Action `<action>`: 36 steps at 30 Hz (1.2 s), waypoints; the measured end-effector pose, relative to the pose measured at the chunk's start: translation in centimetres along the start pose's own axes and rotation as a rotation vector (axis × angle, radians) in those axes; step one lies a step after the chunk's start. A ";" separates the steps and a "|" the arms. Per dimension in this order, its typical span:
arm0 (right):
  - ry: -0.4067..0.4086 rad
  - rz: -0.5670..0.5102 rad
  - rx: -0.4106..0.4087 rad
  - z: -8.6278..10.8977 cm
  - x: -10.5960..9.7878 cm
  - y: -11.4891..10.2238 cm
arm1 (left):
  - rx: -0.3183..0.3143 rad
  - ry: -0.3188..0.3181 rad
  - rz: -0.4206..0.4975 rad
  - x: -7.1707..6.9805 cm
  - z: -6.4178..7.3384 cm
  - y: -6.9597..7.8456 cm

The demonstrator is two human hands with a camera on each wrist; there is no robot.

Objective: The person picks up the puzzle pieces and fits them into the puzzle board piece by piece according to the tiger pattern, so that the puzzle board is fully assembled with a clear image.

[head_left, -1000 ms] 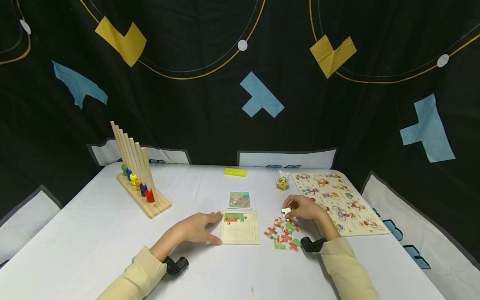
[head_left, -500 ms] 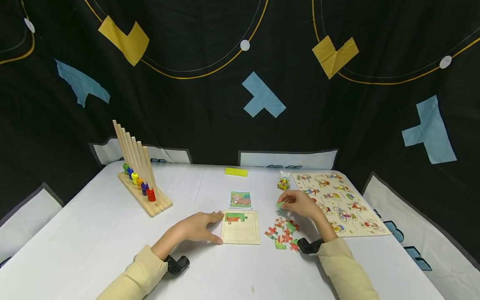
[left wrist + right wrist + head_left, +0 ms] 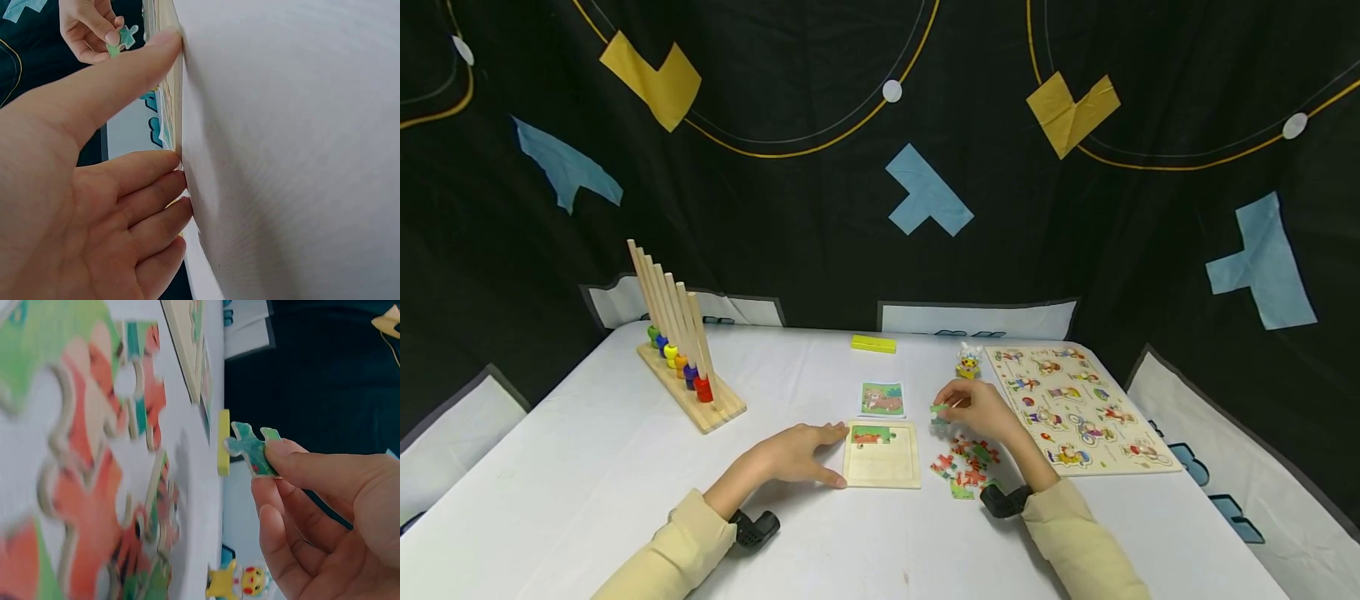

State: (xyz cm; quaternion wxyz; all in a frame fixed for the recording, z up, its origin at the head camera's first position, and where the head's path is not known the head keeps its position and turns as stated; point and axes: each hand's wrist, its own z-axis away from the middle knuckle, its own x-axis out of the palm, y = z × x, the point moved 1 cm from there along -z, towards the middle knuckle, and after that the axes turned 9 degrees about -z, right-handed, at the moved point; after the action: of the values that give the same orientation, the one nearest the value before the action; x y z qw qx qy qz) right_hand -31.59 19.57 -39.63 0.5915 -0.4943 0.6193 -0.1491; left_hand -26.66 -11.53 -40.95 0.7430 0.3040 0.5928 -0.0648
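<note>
A green jigsaw piece (image 3: 253, 450) is pinched between thumb and fingers of my right hand (image 3: 977, 408), held above the table beside the heap of loose pieces (image 3: 970, 467). Those pieces are red, orange and green. My left hand (image 3: 801, 454) touches the left edge of a shallow wooden puzzle tray (image 3: 883, 471), thumb and fingers spread. Joined pieces (image 3: 872, 435) lie in the tray's upper left corner. Behind the tray is a small picture card (image 3: 882, 399) of an animal on green.
A peg stand (image 3: 688, 367) with coloured beads stands at the left. Toward the back are a yellow block (image 3: 873, 343) and a small yellow-and-white figurine (image 3: 968, 362). A large picture board (image 3: 1075, 408) lies at the right.
My right hand has moved left from above the heap toward the tray with the jigsaw piece, whose pale side showed before and whose green side shows now. The left hand stays at the tray.
</note>
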 end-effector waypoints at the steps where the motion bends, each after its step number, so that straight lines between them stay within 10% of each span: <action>1: -0.005 -0.002 -0.007 0.0 0.2 -0.1 | -0.001 -0.001 0.000 0.0 0.0 0.0; 36: -0.176 -0.036 0.134 -2.1 5.5 -1.4 | -0.001 0.002 0.010 -0.1 0.0 0.0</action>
State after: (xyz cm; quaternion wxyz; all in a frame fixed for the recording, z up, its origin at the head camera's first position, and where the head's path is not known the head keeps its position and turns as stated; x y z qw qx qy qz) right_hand -31.75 13.73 -41.22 0.6726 -0.4760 0.5444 -0.1569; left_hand -26.70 -11.54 -40.90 0.7429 0.3069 0.5919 -0.0605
